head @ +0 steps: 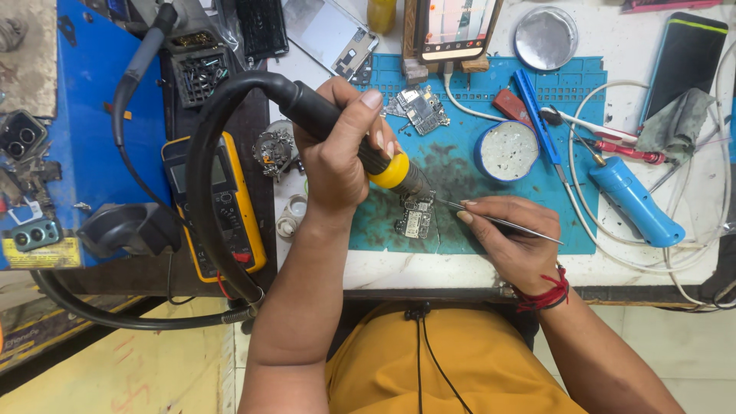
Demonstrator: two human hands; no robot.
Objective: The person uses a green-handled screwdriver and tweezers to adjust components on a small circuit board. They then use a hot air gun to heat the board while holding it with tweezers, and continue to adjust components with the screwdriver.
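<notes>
Two closed grips, left hand (337, 157) round hot-air wand (360, 149), right hand (506, 241) pinching tweezers (498, 221)

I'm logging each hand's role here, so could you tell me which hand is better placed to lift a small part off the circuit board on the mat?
Probably the right hand: it grips the tweezers, tips at the circuit board. The left hand is wrapped around the hot-air handle.

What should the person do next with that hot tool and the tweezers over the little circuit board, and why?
Probably ease the tweezers tip onto the part being heated. The left hand holds the hot-air handpiece with its nozzle right over the small circuit board on the blue mat, while the right hand points the tweezers' tip at the board's edge. Whether the tip touches the board, I cannot tell.
</notes>
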